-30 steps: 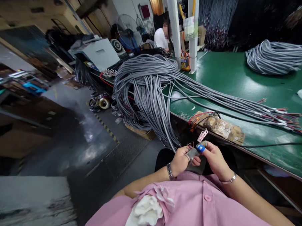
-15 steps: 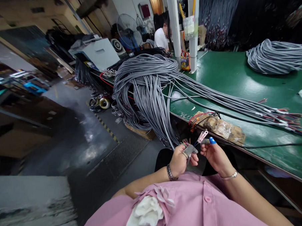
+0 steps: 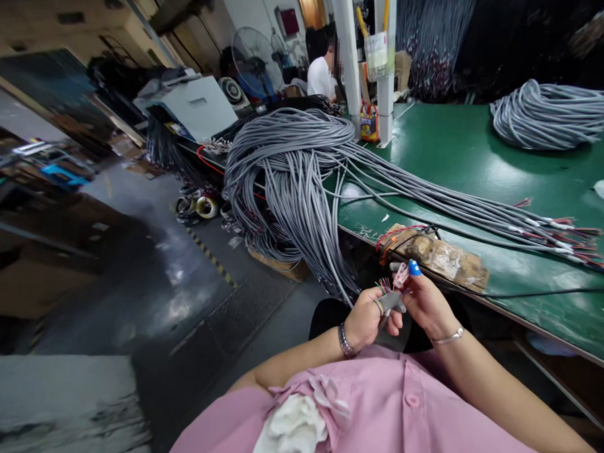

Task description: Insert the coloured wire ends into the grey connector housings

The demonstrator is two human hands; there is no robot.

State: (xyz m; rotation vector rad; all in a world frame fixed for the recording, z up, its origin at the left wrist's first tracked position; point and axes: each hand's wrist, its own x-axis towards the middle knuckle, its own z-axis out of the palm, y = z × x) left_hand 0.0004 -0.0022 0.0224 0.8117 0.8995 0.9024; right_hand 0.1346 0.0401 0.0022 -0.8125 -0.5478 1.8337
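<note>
My left hand (image 3: 370,320), with a grey cover on its thumb, is closed on a cable end. Thin coloured wires (image 3: 384,283) fan out above that thumb. Against them, my right hand (image 3: 428,305) pinches a small pale pink flat piece (image 3: 400,275) with its thumb, which wears a blue cap, and a finger. The two hands almost touch, in front of the bench edge. Grey cables (image 3: 304,180) hang over that edge in a thick bundle to the left of my hands. Fingers hide where the wires and the pink piece meet.
On the green bench (image 3: 450,159) lie a wooden block (image 3: 460,265) with a black cord, stripped cable ends (image 3: 566,238) and a coiled grey bundle (image 3: 554,116). White posts (image 3: 385,103) rise from the bench. A person in white (image 3: 321,77) sits beyond, near a fan (image 3: 256,61).
My left hand has moved slightly right and up, and my right hand slightly left, bringing them closer together. The right thumb now presses beside the pink piece, which has turned.
</note>
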